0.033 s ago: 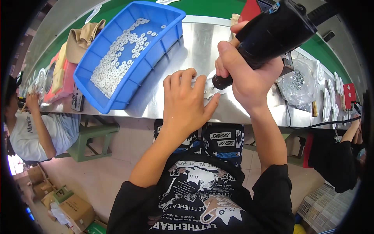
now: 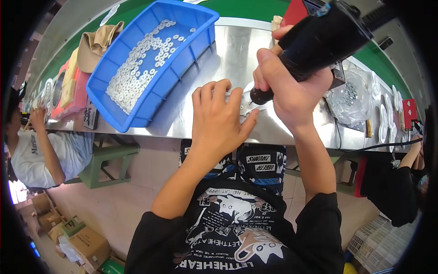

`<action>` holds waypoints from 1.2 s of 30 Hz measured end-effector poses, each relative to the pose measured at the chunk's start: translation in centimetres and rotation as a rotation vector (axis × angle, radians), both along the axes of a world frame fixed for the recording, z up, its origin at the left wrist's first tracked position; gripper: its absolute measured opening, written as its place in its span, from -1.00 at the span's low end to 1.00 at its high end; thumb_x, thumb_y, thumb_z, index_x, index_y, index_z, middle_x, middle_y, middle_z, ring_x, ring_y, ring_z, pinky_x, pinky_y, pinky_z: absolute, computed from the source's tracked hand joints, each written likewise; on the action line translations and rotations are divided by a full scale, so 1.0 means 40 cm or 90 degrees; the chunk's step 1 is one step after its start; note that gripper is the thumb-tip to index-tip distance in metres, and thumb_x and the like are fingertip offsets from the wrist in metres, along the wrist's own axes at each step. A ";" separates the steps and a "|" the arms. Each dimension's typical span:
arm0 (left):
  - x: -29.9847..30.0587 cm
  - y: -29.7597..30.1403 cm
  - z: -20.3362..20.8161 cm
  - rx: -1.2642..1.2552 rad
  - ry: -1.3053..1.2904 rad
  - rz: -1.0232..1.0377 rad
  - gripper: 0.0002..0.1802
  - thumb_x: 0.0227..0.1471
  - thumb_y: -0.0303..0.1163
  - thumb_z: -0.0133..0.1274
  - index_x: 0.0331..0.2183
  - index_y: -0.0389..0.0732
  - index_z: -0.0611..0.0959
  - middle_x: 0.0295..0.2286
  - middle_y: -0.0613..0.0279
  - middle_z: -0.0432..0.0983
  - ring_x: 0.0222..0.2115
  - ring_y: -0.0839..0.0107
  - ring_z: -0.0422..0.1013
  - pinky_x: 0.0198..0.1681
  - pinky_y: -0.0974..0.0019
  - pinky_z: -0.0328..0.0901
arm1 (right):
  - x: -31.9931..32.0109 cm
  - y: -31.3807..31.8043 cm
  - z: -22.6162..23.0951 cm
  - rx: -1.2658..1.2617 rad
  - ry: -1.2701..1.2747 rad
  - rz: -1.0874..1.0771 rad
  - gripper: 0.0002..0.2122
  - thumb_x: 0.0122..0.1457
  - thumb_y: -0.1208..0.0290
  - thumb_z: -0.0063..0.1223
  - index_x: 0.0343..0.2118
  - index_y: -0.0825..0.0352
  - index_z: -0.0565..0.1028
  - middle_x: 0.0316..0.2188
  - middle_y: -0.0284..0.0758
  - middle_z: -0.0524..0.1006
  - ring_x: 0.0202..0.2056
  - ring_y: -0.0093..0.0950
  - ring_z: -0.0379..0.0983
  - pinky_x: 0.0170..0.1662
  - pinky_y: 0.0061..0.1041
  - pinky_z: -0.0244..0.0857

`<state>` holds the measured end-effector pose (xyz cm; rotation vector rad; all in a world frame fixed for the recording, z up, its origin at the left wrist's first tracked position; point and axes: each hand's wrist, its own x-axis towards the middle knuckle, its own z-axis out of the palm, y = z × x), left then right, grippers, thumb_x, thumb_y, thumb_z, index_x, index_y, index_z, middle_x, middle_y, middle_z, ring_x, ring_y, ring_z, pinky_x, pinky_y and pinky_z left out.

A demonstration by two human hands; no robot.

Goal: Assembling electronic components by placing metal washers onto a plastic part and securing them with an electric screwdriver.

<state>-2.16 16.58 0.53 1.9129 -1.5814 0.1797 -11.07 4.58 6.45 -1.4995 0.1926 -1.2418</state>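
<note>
My right hand (image 2: 294,91) is wrapped around a black electric screwdriver (image 2: 319,39), tilted with its tip down to the left. Below that tip, a flat white plastic part (image 2: 246,109) lies on the metal table, mostly covered by my hands. My left hand (image 2: 216,112) bends over the part from the left, fingertips on its far side and thumb on its near side, gripping it against the table. Whether a screw sits under the bit is too small to tell. Left of my hands stands a blue plastic bin (image 2: 166,89) with many small white rings (image 2: 130,84) inside.
A clear plastic bag (image 2: 349,102) of small metal pieces lies at the right, beside white oval parts (image 2: 383,121). A black cable (image 2: 365,148) runs along the table's near edge. A tan cap (image 2: 93,48) sits beyond the bin. People work at both sides.
</note>
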 end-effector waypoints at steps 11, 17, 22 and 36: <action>-0.001 0.001 -0.003 0.005 -0.003 -0.004 -0.53 -0.06 -0.14 0.31 -0.23 -0.31 0.61 -0.16 -0.03 0.42 -0.06 -0.01 0.31 0.04 -0.06 0.16 | 0.003 -0.014 -0.012 -0.088 0.096 0.099 -0.72 0.11 0.68 0.25 -0.16 0.47 0.40 -0.57 -0.36 0.51 -0.62 -0.65 0.40 -0.56 -0.62 0.30; 0.021 -0.010 -0.003 -0.077 -0.040 -0.043 -0.57 -0.12 -0.17 0.33 -0.32 -0.30 0.61 -0.26 0.05 0.42 -0.13 0.05 0.34 -0.03 0.00 0.19 | -0.002 -0.035 0.019 -0.107 0.095 0.172 -0.67 0.09 0.70 0.24 -0.10 0.47 0.39 -0.58 -0.35 0.51 -0.62 -0.61 0.42 -0.56 -0.62 0.29; 0.060 -0.040 0.078 -0.029 -0.053 -0.087 -0.63 -0.21 -0.19 0.33 -0.51 -0.28 0.58 -0.42 0.09 0.41 -0.30 0.10 0.37 -0.20 0.08 0.24 | -0.089 -0.117 0.110 -0.061 -0.255 0.237 -0.66 0.26 0.47 -0.10 0.10 0.28 0.32 -0.60 -0.45 0.21 -0.63 -0.58 0.16 -0.46 -0.50 0.20; 0.401 -0.670 0.253 0.372 -0.221 0.026 -0.56 -0.10 -0.12 0.25 -0.22 -0.23 0.75 -0.19 -0.08 0.66 -0.18 -0.02 0.60 -0.10 0.00 0.48 | -0.113 -0.084 -0.050 -0.337 0.111 -0.074 -0.67 -0.06 0.64 0.29 -0.23 0.25 0.45 -0.45 -0.34 0.57 -0.50 -0.50 0.49 -0.36 -0.58 0.36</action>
